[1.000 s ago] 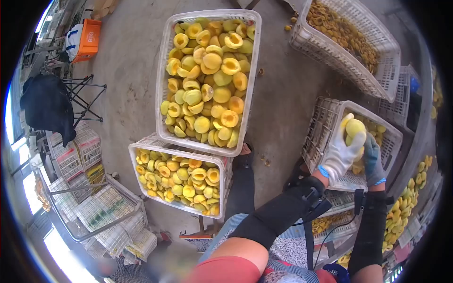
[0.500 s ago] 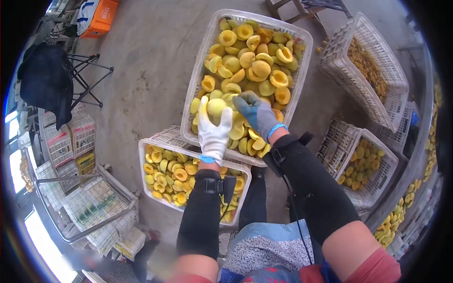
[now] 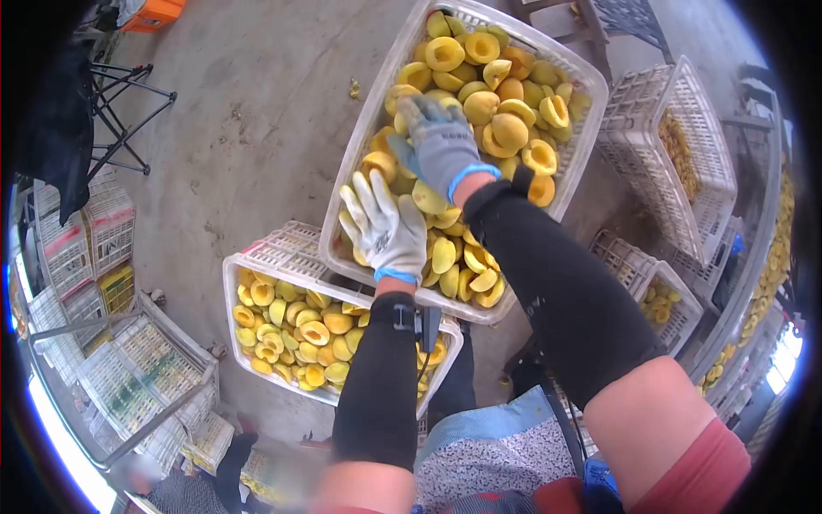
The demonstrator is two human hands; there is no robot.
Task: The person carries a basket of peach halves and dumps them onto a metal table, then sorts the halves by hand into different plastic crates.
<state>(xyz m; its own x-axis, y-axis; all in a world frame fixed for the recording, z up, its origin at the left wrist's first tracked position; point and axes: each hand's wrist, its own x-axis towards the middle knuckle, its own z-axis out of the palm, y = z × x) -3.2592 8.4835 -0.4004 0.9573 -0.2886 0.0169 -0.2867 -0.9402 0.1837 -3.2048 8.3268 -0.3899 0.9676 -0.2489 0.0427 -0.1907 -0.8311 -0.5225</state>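
Observation:
A large white crate (image 3: 586, 163) full of halved yellow fruit (image 3: 509, 131) stands in front of me. My left hand (image 3: 385, 224), in a white glove, lies over the fruit at the crate's left side, fingers spread and holding nothing. Farther up, my right hand (image 3: 441, 141) in a grey-blue glove rests on fruit near the crate's upper left part. Its fingers are stretched out and apart, palm down, and the fruit beneath is partly hidden. Below the big crate, a second white crate (image 3: 229, 295) holds more fruit halves, partly covered by my left forearm.
Tilted white crates (image 3: 634, 128) with fruit stand at the right, beside a long rail (image 3: 743, 291). Stacked crates (image 3: 137, 377) and a metal handle are at the left. A folding chair frame (image 3: 120, 116) and an orange box (image 3: 154, 12) are at the upper left. A person (image 3: 197, 488) shows at lower left.
The fruit that was in my left hand is gone from it, and its fingers have spread. My right hand has moved up and left over the fruit and opened out. The view has shifted.

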